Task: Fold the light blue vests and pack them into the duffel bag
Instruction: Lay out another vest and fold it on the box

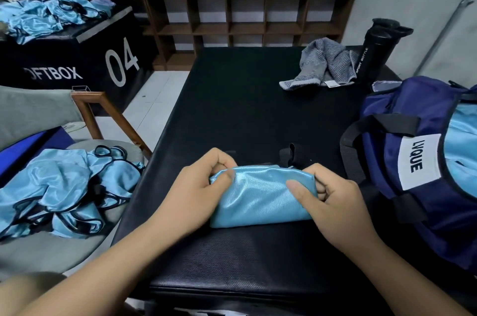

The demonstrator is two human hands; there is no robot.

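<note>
A folded light blue vest [258, 197] lies on the black padded table [247, 109], a compact bundle with black trim poking out behind it. My left hand [196, 186] grips its left end, thumb on top and fingers curled under. My right hand [327, 197] grips the right end the same way. The navy duffel bag [402, 160] stands open at the right edge of the table, with light blue fabric [462, 140] showing inside it.
A heap of unfolded light blue vests [59, 189] lies on a grey chair at the left. More vests [44, 16] lie on a black box at the far left. A grey striped towel [322, 65] and a black sport bottle [374, 49] sit at the table's far right.
</note>
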